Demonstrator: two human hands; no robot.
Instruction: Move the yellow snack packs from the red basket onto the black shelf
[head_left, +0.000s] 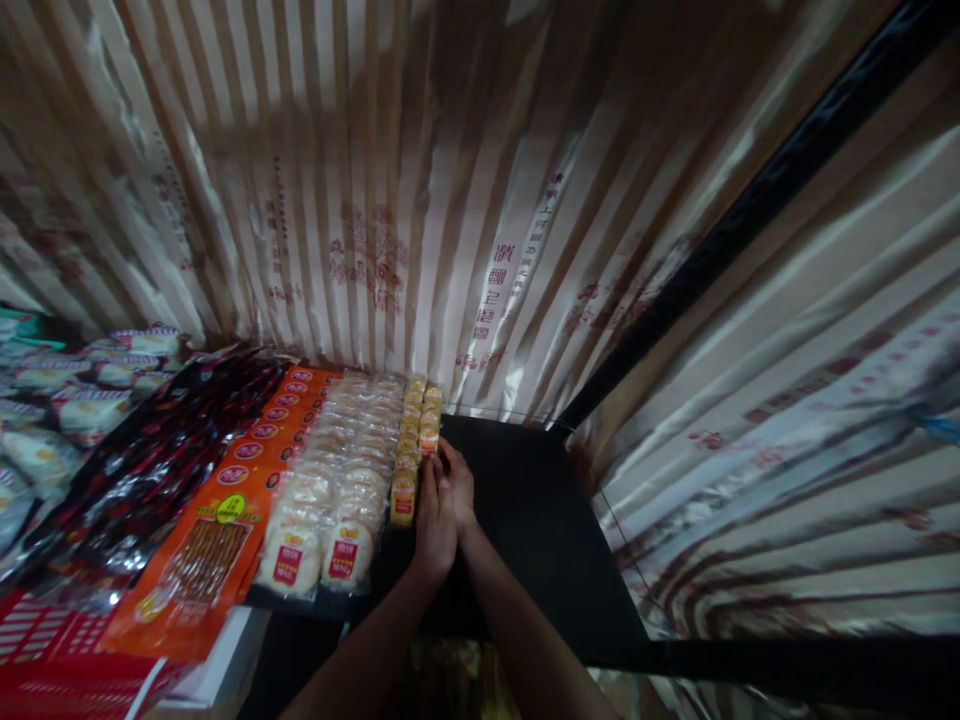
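Note:
My left hand (436, 525) and my right hand (459, 487) are close together at the right side of a narrow double row of small yellow snack packets (403, 498). The fingers of both hands close on the nearest yellow packet (429, 438) of the right column, at its lower and right edges. Part of that packet and some fingertips are hidden. Left of the yellow row stand two columns of clear-wrapped round white crackers (346, 552) with red labels, leaning one behind another.
A black shelf (540, 540) extends right of my hands, with a dark post (720, 250) at its back corner. Orange snack bags (206, 540), dark red shiny packs (150, 470) and white packets (97, 410) lie leftward. A red basket (45, 650) is at lower left; printed sheeting (450, 200) hangs behind.

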